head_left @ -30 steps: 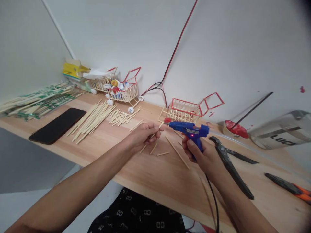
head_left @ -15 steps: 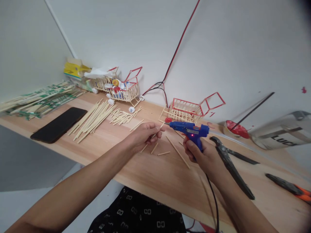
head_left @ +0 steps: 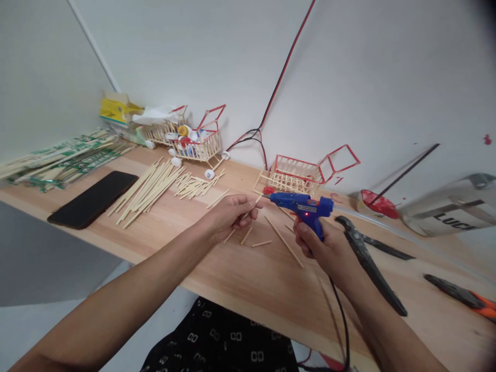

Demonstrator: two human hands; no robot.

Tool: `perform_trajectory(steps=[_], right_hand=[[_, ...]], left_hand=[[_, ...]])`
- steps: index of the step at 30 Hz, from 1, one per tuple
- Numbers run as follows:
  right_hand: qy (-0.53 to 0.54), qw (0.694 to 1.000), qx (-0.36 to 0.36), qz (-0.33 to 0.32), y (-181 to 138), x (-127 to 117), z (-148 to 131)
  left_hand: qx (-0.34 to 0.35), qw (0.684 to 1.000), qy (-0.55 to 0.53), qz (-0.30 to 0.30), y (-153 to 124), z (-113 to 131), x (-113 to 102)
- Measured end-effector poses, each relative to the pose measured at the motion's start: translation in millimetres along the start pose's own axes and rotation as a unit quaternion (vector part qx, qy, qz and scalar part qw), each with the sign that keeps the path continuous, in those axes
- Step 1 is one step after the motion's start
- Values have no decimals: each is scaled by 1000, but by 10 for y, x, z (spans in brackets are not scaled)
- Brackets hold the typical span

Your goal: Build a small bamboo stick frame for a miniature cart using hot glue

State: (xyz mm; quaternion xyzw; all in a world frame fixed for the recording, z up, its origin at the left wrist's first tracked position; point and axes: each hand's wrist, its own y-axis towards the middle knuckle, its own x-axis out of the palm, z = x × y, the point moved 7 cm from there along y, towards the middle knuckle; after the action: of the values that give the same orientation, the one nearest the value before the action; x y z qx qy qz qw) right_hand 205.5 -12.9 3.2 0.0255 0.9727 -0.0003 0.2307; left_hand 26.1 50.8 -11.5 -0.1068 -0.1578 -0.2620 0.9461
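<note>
My left hand (head_left: 238,213) is closed in a pinch on a short wooden stick (head_left: 258,198), whose tip sticks out past the fingers. In my right hand (head_left: 315,235) is a blue glue gun (head_left: 296,203) with a lit red light, its fingers wrapped round the handle. The gun's nozzle points left and sits at the tip of the stick; I cannot tell whether they touch. Below the hands several loose sticks (head_left: 262,244) lie on the wooden table (head_left: 232,274). Just behind the gun stands a small stick-built cart (head_left: 296,173) with red edges.
Left of the hands are piles of sticks (head_left: 145,194), a black phone (head_left: 93,199) and packaged chopsticks (head_left: 77,155). Another little cart (head_left: 201,150) holds bottle caps. To the right lie black-handled pliers (head_left: 368,268), an orange-and-black tool (head_left: 461,294) and a bowl of red paint (head_left: 375,204).
The view has shifted very slightly. Both hands, the stick and the glue gun keep almost the same positions.
</note>
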Motion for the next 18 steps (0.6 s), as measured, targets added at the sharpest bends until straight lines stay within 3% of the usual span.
perform_trajectory(steps=[18], right_hand=[[-1,1000,-10,20,-22,-21,-94]], left_hand=[[-10,1000,-4,4,1,-19,-6]])
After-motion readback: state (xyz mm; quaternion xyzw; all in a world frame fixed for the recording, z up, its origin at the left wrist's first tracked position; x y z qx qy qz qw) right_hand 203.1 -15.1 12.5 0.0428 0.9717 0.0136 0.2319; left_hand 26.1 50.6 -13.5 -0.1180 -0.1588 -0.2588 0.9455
